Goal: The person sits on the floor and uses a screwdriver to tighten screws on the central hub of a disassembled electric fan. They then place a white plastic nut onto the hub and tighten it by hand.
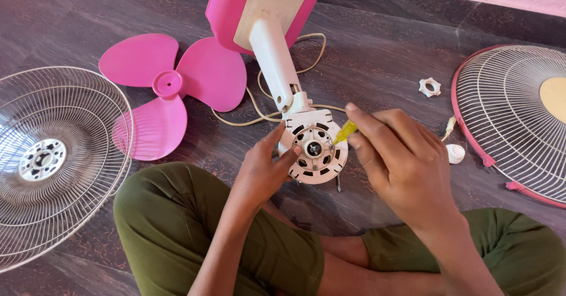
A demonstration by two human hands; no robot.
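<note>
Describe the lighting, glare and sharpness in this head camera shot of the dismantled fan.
Head view: soft, even daylight with faint shadows; bright glare washes out the left wire guard; the motor housing and left hand are sharp; the right hand is slightly motion-blurred around the yellow tool; frame edges curve mildly.

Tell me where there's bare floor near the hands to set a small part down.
Bare dark floor lies between the white ribbed nut and the cream power cord, and above the pink three-blade propeller. It is crowded around the round white motor housing, where the left hand and right hand work.
</note>
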